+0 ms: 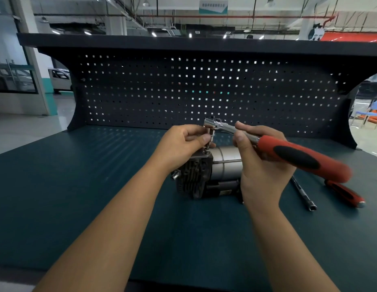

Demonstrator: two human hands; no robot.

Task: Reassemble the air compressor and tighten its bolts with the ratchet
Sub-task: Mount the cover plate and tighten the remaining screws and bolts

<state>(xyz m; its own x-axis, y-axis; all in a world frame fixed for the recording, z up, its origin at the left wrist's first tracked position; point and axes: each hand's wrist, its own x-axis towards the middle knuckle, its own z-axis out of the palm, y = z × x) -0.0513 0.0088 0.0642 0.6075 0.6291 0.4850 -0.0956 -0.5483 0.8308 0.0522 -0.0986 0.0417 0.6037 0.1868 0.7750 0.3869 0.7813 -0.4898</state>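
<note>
**Ratchet poised over a bolt on the air compressor**

The air compressor lies on its side near the middle of the teal counter, with its dark finned head to the left and its silvery cylinder to the right. A flat plate on its upper edge carries a small bolt that stands upright.

The ratchet is held above the compressor with its chrome head directly over the bolt. A slim bit reaches down from the head to the bolt, but it is too small to tell whether it is seated.

The left hand has its fingers curled, pinching that bit just under the ratchet head. The fingers of the right hand grip the chrome shaft where it meets the red-and-black handle. The handle juts out to the right and is blurred.

To the right of the compressor, a thin metal extension bar and a second red-handled tool lie near each other on the counter. A dark pegboard stands along the back of the counter.
</note>
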